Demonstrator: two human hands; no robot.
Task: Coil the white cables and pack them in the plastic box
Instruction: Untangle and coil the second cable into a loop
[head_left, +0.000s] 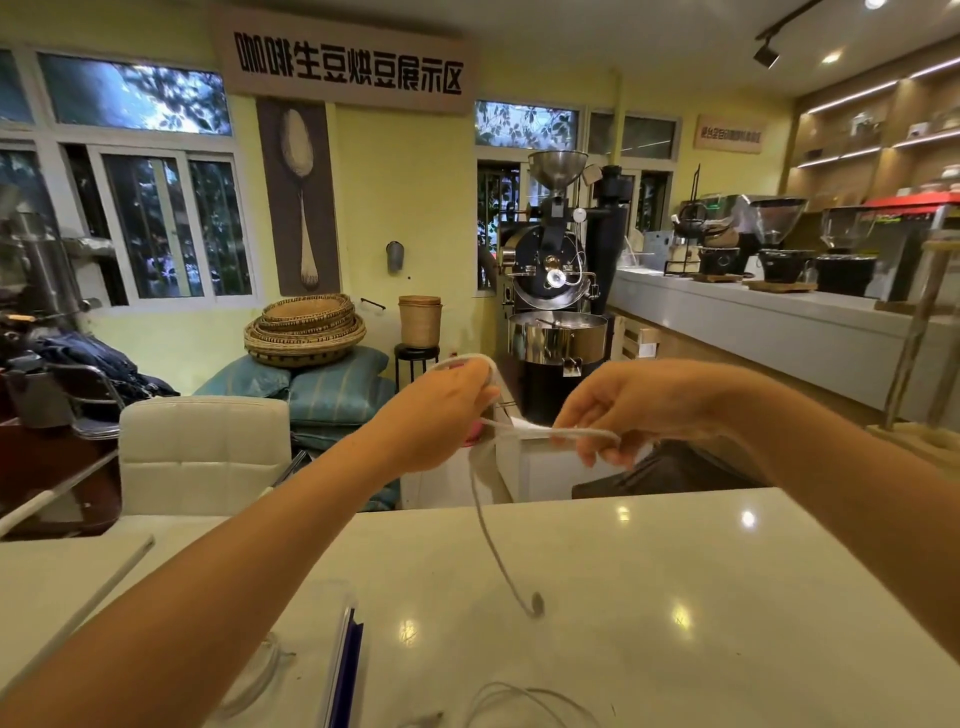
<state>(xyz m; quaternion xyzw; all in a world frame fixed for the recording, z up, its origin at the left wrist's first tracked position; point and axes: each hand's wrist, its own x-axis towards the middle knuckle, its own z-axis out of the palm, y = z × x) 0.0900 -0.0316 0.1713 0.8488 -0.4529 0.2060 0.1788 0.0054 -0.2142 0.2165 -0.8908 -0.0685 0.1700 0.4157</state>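
Note:
Both hands are raised above the far edge of the white table (649, 597). My left hand (441, 415) is closed around loops of a white cable (485, 519). My right hand (628, 410) pinches a strand of the same cable, stretched between the two hands. The cable's free end hangs down, and its plug (536, 604) dangles just above the tabletop. A clear plastic box (340, 660) with a blue edge lies at the near left of the table, partly behind my left forearm, with a coiled cable inside. Another white cable (524, 701) lies loose at the near edge.
A white padded chair (202, 447) stands beyond the table at left. Behind it are cushions, stacked woven baskets (306, 327) and a coffee roaster (556, 291). A counter with grinders (779, 312) runs along the right.

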